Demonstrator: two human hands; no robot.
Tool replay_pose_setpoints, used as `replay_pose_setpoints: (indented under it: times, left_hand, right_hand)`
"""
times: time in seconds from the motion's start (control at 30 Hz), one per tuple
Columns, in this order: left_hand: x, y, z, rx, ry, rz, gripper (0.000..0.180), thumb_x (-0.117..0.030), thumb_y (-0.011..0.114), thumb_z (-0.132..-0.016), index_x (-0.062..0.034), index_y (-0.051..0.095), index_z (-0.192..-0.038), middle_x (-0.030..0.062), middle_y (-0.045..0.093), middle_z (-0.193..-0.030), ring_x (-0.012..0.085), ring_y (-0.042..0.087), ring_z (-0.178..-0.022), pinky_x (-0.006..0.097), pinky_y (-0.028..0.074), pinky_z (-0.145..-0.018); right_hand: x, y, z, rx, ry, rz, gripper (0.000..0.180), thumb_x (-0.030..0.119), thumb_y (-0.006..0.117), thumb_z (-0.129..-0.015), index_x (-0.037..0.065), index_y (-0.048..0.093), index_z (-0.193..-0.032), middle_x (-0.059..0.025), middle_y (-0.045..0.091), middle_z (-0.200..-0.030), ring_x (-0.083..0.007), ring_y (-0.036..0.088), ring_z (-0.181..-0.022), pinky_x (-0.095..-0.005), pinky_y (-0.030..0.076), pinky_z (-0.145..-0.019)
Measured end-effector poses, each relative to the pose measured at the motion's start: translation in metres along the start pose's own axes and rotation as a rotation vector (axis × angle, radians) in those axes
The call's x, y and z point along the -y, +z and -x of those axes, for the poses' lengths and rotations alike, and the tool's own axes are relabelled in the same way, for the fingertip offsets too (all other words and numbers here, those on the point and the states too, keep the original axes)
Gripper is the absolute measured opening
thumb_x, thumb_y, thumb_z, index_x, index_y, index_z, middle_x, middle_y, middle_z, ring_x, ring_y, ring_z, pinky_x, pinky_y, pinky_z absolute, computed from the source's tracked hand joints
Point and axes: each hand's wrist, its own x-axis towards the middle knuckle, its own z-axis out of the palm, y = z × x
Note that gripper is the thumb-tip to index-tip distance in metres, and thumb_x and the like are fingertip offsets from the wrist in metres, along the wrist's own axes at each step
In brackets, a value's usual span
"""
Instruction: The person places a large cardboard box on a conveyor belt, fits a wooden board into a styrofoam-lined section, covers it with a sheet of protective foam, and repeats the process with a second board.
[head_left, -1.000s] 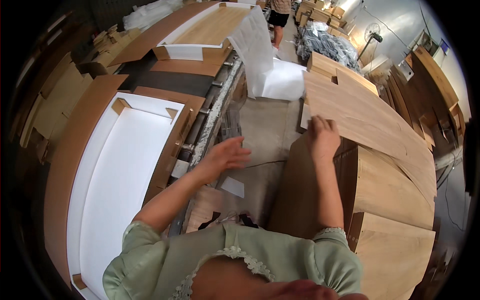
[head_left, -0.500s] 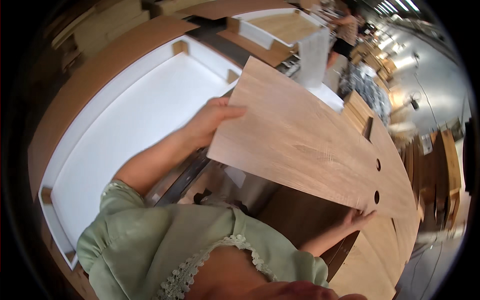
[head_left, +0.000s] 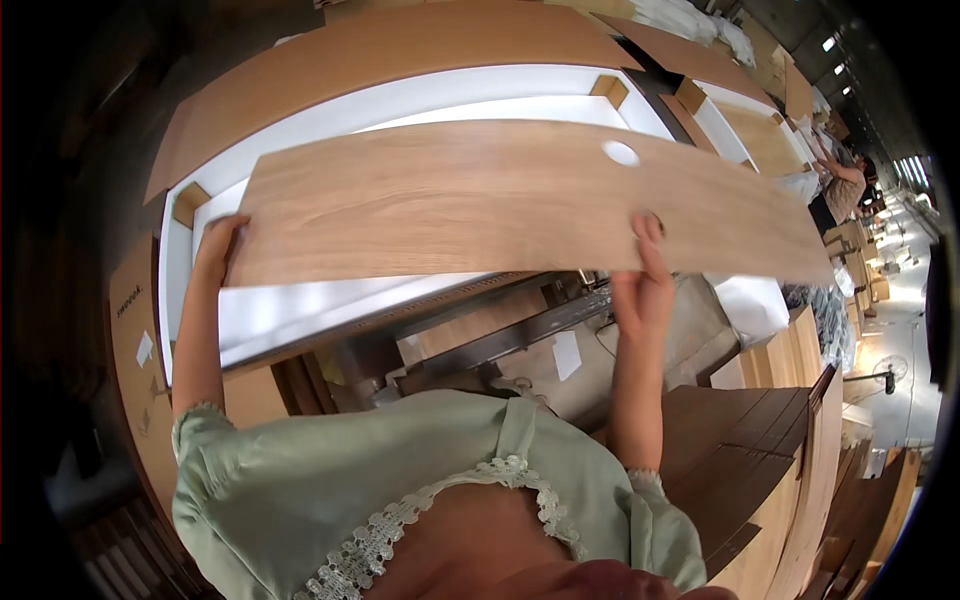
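While the long wooden panel is held flat above the white-lined open carton, its left end is gripped by the left hand, whose fingers are hidden behind the board. Its near edge is clasped by the right hand, fingertips partly covering one hole; the carton's floor beneath is largely concealed

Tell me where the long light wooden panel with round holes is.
In the head view the long light wooden panel spans mid-frame, held between the left hand and right hand, above the white-lined tray.
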Motion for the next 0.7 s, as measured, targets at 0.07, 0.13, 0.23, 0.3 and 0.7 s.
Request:
replay_pose_setpoints:
  times: [0.07, 0.13, 0.23, 0.3, 0.7]
  left_hand:
    - [0.042, -0.048, -0.022, -0.278, 0.096, -0.054, 0.046, -0.036, 0.062, -0.077, 0.0051, 0.060, -0.097, 0.0139, 0.062, -0.080, 0.0224, 0.061, -0.075, 0.032, 0.049, -0.065]
    - [0.062, -0.088, -0.044, -0.407, 0.132, -0.200, 0.054, -0.041, 0.061, -0.078, 0.0062, 0.059, -0.103, 0.0147, 0.063, -0.081, 0.0233, 0.060, -0.075, 0.031, 0.048, -0.068]
    - [0.073, -0.145, -0.056, -0.600, 0.177, -0.783, 0.052, -0.045, 0.059, -0.078, -0.0019, 0.061, -0.107, 0.0171, 0.061, -0.096, 0.0277, 0.060, -0.085, 0.035, 0.048, -0.075]
    - [0.083, -0.162, -0.072, -0.762, 0.300, -1.278, 0.048, -0.046, 0.059, -0.078, -0.0074, 0.062, -0.107, 0.0192, 0.059, -0.104, 0.0309, 0.059, -0.092, 0.038, 0.047, -0.079]
    - [0.065, 0.259, -0.104, 0.288, 0.766, -0.966, 0.070, -0.057, 0.041, -0.083, -0.0131, 0.028, -0.137, 0.0203, 0.019, -0.142, 0.0377, 0.020, -0.130, 0.055, 0.016, -0.103]
  right_hand:
    - [-0.042, 0.039, -0.024, 0.042, 0.144, 0.043, 0.050, 0.006, 0.049, -0.087, 0.006, 0.031, -0.133, -0.0057, 0.047, -0.129, -0.0163, 0.045, -0.115, -0.0326, 0.038, -0.094]
    - [-0.087, 0.048, -0.049, 0.096, 0.318, 0.121, 0.046, 0.011, 0.049, -0.089, 0.011, 0.036, -0.132, 0.0029, 0.052, -0.119, -0.0131, 0.054, -0.097, -0.0264, 0.047, -0.074]
    - [-0.164, 0.062, -0.059, 0.131, 0.588, -0.081, 0.034, 0.009, 0.048, -0.088, -0.005, 0.042, -0.118, -0.0205, 0.049, -0.112, -0.0271, 0.055, -0.097, -0.0343, 0.050, -0.081]
    - [-0.176, 0.061, -0.043, 0.025, 0.795, 0.309, 0.037, 0.010, 0.050, -0.088, -0.009, 0.041, -0.118, -0.0207, 0.050, -0.112, -0.0315, 0.054, -0.102, -0.0389, 0.048, -0.086]
    - [0.018, -0.018, 0.068, -0.233, 0.195, 0.374, 0.026, 0.018, 0.050, -0.090, -0.001, 0.054, -0.108, -0.0130, 0.059, -0.106, -0.0226, 0.061, -0.090, -0.0316, 0.050, -0.077]
